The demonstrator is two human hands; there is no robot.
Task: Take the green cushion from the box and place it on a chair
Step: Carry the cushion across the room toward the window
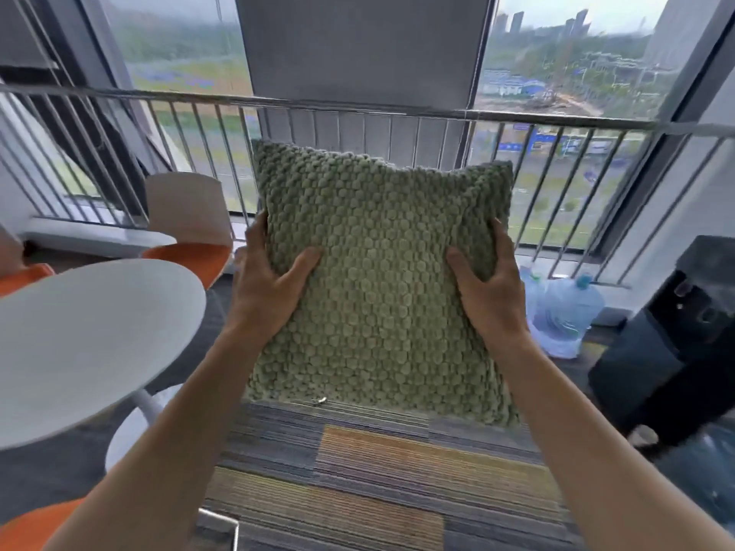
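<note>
We are gripping the green cushion point(382, 280) with our left hand point(267, 284) and right hand point(487, 290), holding it upright above striped carpet point(378, 463), facing a railing point(557, 117), beside a round white table point(87, 344) and an orange chair point(191, 232).

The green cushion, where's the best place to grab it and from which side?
Grip the cushion on its two side edges at mid-height, one hand from each side, as the left hand and right hand do now. It is wide, soft and upright, so opposed edge grips keep it from sagging.
</note>
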